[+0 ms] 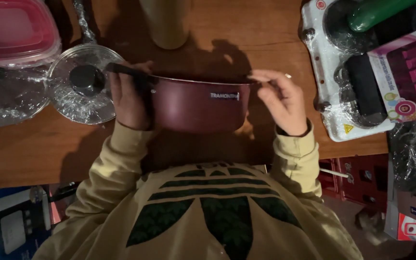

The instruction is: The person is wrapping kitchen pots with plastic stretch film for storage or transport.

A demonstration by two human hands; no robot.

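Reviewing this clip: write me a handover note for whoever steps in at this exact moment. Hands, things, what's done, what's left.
Left hand: gripping the dark red pot at its black handle side.
Right hand: fingers pinching the pot's rim on the other side.
The pot sits at the near edge of the wooden table, in front of the person.
Glass lid, wrapped in plastic film, lies off the pot, beside the left hand.
Done: pot in hand, lid off.
Left: lid not unwrapped.

I sit at a wooden table (20,154) with a brown, smooth top. The light is dim and warm, and dark shadows fall on the far part of the wood. On the near right, under the table edge, I see red boxes (362,180) on the floor.
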